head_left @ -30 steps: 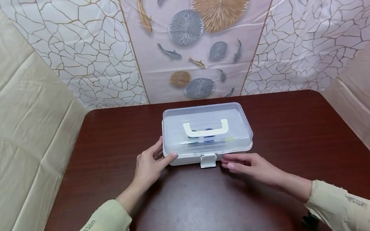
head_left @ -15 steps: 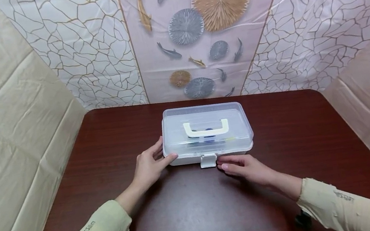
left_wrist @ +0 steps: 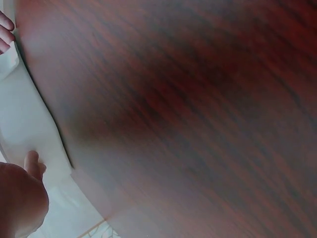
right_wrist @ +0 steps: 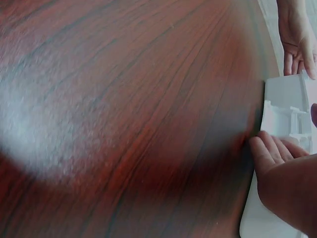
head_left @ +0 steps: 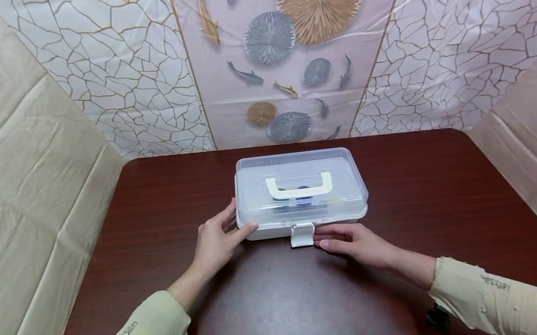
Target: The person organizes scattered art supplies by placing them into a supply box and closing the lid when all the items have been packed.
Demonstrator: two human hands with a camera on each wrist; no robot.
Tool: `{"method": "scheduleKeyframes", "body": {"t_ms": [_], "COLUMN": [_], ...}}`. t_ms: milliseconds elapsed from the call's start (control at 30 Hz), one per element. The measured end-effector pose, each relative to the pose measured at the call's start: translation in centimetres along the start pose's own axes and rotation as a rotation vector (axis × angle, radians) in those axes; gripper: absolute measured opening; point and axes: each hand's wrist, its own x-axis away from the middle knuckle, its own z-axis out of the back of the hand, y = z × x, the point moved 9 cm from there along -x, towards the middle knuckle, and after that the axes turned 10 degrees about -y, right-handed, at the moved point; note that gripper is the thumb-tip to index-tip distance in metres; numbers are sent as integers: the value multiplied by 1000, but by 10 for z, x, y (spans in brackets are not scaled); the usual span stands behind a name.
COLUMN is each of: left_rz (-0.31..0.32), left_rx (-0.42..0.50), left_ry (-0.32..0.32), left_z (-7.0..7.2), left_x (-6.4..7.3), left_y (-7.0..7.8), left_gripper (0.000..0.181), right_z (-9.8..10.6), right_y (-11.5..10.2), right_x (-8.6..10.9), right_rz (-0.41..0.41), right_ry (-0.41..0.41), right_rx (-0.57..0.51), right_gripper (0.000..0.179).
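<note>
A clear-lidded plastic storage box with a white base rests on the table, its lid down. A white carry handle lies across the lid. My left hand grips the box's left end, thumb on the front corner and fingers along the side. At the front, a white latch sticks outward. Beside it, my right hand touches the latch's right edge with extended fingers, thumb apart from them. The right wrist view shows these fingers against the front, next to the latch. Blurred coloured items show inside the box.
The dark red-brown table has a patterned cloth backdrop behind it. Beige cloth walls stand at both sides. A small dark object sits under my right sleeve.
My right hand has moved left along the box's front up to the latch. The latch has swung slightly outward and down. The left hand and the box have stayed put.
</note>
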Motion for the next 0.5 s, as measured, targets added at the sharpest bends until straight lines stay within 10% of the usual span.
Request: {"method": "scheduleKeyframes", "body": {"t_ms": [500], "left_rz": [4], "left_rx": [20], "left_ry": [5], "left_z": [0], "left_x": [0], "left_y": [-1], "left_gripper": [75], "right_z": [-4], "right_y": [0], "right_x": [-1], "right_rz": [39], "right_ry": [11], "right_rx": [-6], "right_gripper": [49]}}
